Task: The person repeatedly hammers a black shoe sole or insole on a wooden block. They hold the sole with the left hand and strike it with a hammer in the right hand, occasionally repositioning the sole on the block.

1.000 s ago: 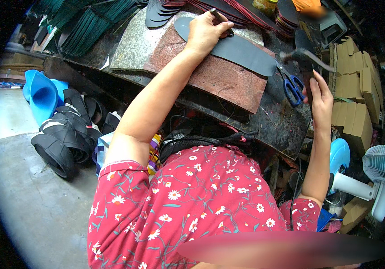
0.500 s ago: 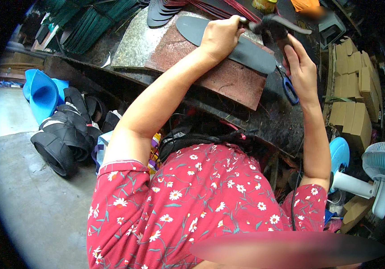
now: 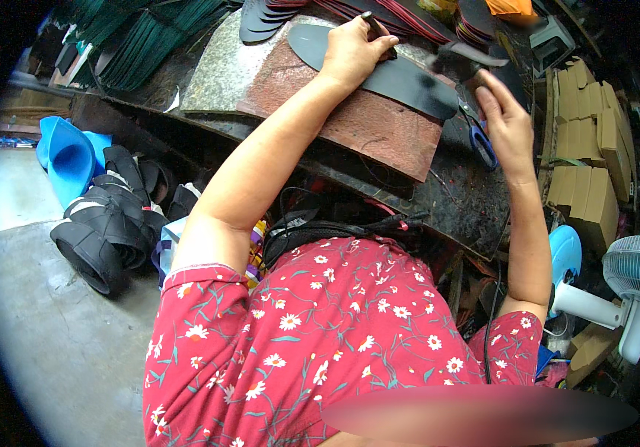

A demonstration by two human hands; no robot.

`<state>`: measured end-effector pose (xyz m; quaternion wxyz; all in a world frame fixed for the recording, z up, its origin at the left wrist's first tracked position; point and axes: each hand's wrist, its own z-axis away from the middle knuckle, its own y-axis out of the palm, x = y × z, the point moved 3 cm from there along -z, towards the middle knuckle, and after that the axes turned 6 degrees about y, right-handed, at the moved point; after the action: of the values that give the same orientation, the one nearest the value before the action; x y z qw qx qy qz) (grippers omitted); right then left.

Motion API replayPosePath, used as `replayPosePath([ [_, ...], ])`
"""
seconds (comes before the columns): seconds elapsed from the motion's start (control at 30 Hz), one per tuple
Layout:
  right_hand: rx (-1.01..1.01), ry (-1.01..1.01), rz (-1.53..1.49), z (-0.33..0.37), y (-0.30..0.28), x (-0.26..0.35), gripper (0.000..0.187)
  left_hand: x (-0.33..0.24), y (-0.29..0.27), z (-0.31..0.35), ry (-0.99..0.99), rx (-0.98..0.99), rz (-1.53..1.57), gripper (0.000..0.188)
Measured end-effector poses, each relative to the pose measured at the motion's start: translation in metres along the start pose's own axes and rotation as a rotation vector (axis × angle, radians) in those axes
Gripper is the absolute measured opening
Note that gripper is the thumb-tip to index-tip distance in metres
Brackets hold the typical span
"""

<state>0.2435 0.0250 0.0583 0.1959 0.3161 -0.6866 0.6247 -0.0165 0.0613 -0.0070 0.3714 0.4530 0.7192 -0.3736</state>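
My left hand (image 3: 353, 54) is closed round a short dark hand punch (image 3: 371, 25), which is tilted over a dark grey, sole-shaped sheet (image 3: 413, 88). The sheet lies on a rough reddish board (image 3: 364, 134), its rounded right end reaching past the board's edge. My right hand (image 3: 508, 128) is closed round the handle of a hammer (image 3: 469, 59), whose dark, blurred head is off to the right of the punch. Scissors with blue handles (image 3: 482, 145) lie on the dark bench beside my right hand.
Stacked dark sole-shaped pieces (image 3: 266, 22) and red-edged strips (image 3: 379, 21) line the bench's back. Cardboard boxes (image 3: 579, 197) and a fan (image 3: 627, 268) stand at right. Black curved pieces (image 3: 104, 238) and a blue piece (image 3: 69, 158) are piled at left.
The hammer has come away from the punch, and my right hand has shifted slightly right and down. My left hand has moved a little left, and the punch now tilts differently.
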Motion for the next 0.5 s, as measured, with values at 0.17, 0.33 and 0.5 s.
replayPosePath([
  [0.17,-0.127,-0.376,-0.468,0.012,-0.055,0.059,0.04,-0.003,-0.002,0.0,-0.054,-0.032,0.028,0.018],
  [0.33,-0.228,-0.468,-0.512,0.015,-0.051,0.073,0.038,-0.027,0.008,0.005,0.379,0.003,-0.441,0.02],
  [0.5,-0.075,-0.068,0.107,0.002,-0.008,0.021,0.037,-0.03,0.018,0.011,0.461,0.062,-0.542,0.02],
])
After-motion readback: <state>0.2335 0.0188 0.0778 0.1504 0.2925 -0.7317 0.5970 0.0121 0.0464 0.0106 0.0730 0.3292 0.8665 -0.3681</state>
